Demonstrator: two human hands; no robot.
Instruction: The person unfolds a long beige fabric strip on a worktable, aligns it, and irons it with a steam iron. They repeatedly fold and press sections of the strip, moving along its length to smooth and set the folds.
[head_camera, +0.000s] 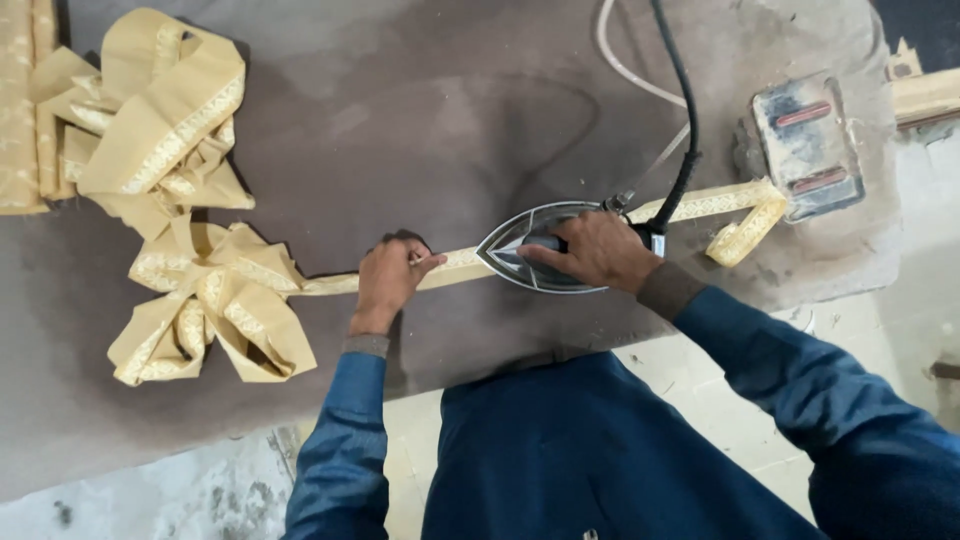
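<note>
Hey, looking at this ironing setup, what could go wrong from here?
1. The left hand pins the gold strip right in front of the iron tip; its fingers could get burned.
2. The black cord crosses the strip behind the iron and might snag or drag it.
3. The bunched strip pile may feed in twisted, so creases could get pressed in.

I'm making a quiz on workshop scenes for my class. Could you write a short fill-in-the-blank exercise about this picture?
1. The right hand grips the handle of an ____.
2. The left hand presses down a narrow yellow ____ just ahead of the iron's tip.
3. The loose pile of fabric lies to the person's ____.
4. The person's sleeves are ____.

Missing words: iron; strip; left; blue
</note>
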